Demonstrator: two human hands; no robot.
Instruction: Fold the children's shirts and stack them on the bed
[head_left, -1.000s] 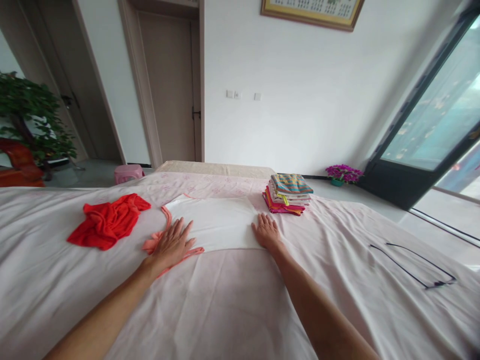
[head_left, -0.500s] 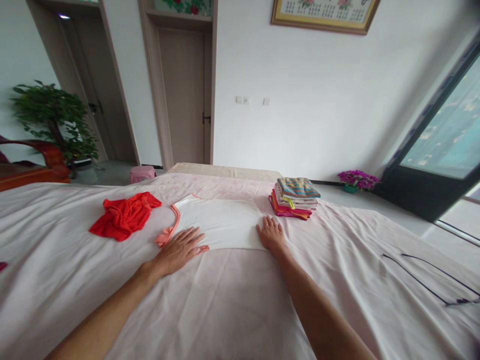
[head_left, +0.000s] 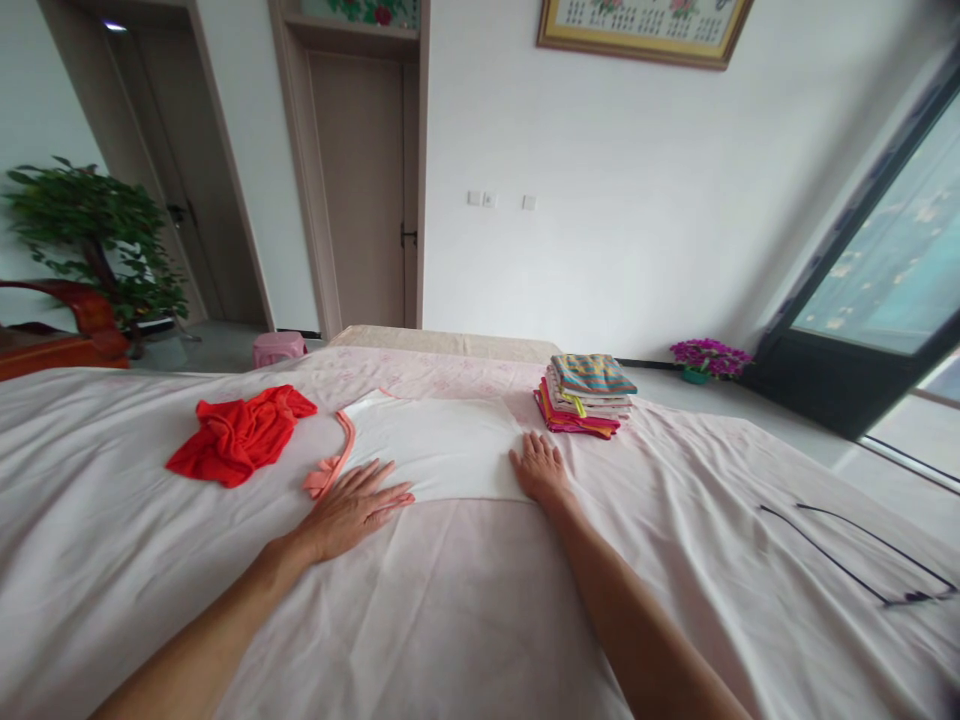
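Note:
A white garment (head_left: 435, 448) with an orange-pink trim lies flat on the pale pink bed sheet (head_left: 465, 610). My left hand (head_left: 351, 508) rests flat on its near left corner, fingers stretched out. My right hand (head_left: 538, 468) lies flat on the near right edge, fingers together and extended. Neither hand holds anything.
A crumpled red cloth (head_left: 236, 436) lies to the left of the garment. A stack of folded colourful clothes (head_left: 585, 392) sits behind my right hand. A thin black cord (head_left: 855, 560) lies on the sheet at the right. Beyond the bed are a pink stool (head_left: 277, 347), a door and a potted plant (head_left: 97, 240).
My left hand has slid towards me and to the right along the garment's near edge. The right hand has stayed on the right edge. The camera has tilted slightly.

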